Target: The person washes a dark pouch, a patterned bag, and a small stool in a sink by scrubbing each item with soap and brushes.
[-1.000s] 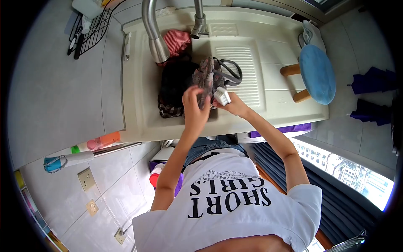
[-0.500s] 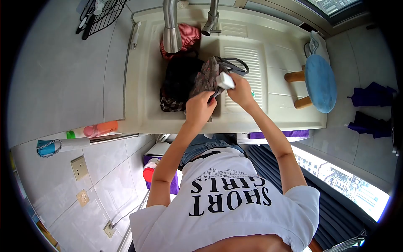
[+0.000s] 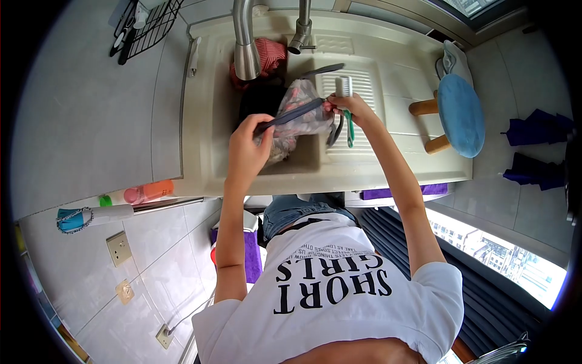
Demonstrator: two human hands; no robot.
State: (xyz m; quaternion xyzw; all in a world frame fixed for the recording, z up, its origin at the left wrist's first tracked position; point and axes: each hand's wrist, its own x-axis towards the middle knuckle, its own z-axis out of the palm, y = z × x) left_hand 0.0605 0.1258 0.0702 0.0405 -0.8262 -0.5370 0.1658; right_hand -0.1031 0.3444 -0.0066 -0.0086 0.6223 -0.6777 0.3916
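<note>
A grey-pink floral cloth bag (image 3: pixel 303 124) with dark trim and loose dark straps is stretched between my hands above the sink basin. Closed on the left end of its dark edge band is my left hand (image 3: pixel 247 148). My right hand (image 3: pixel 356 109) pinches the band's other end. That same hand also holds a scrubbing brush (image 3: pixel 344 87), its white bristles up and its green handle hanging below the fingers. Black cloth (image 3: pixel 260 100) lies in the basin behind the bag, partly hidden. A red-and-white striped cloth (image 3: pixel 270 54) sits at the back of the basin.
Over the sink (image 3: pixel 206 139) hangs a metal faucet (image 3: pixel 247 60), with a second tap (image 3: pixel 301 36) beside it. A blue-topped stool (image 3: pixel 461 115) lies on its side at the right of the counter. A toothbrush (image 3: pixel 194 57) rests on the left rim.
My left hand has moved left and the bag is now spread out, its band pulled taut. The brush has turned in my right hand, bristles upward and green handle showing.
</note>
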